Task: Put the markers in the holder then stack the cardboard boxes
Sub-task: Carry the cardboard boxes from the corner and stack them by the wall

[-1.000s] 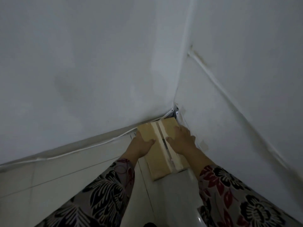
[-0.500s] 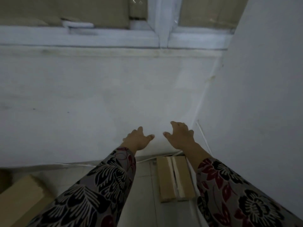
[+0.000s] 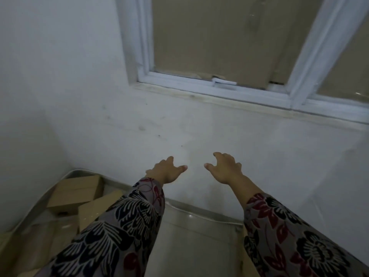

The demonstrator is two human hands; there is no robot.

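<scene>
Cardboard boxes (image 3: 77,192), perhaps three, lay jumbled to our left; our left hand (image 3: 165,172) and right hand (image 3: 225,169), empty and spread, needed to grip one squarely by its sides.

The left sleeve (image 3: 111,232) hides part of the cardboard boxes (image 3: 77,192); the window (image 3: 219,37) runs off-frame.

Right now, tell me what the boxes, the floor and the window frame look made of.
Boxes: plain brown cardboard, matte, folded flaps. Floor: likely glazed tile, glossy with light glints. Window frame: white-painted; wood or metal, cannot tell.
</scene>
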